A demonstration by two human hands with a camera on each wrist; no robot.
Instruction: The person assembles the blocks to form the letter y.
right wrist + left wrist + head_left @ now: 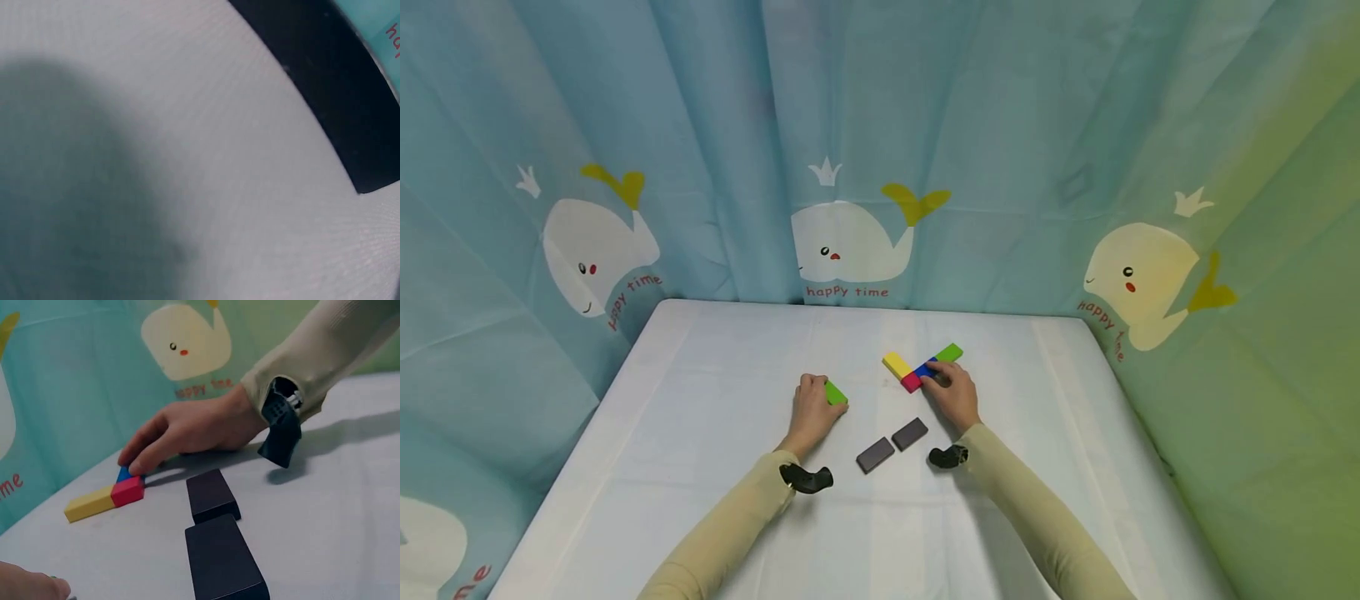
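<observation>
On the left of the white table, my left hand [812,408] holds a green block [836,394] between thumb and fingers, partly covering it. My right hand [953,397] pinches a blue block [927,367], which touches a red block [911,382] at one end. A yellow block [897,365] runs off the red one at an angle, forming a V shape. Beyond the blue block, in line with it, lies a second green block [950,352]. In the left wrist view, the right hand's fingertips partly hide the blue block [123,474] behind the red block [128,490].
Two dark grey blocks [876,455] lie end to end between the forearms, with a small gap. A blue curtain [1000,167] with whale prints hangs behind the table's far edge. A dark, close-up shape [325,81] crosses the right wrist view's upper corner.
</observation>
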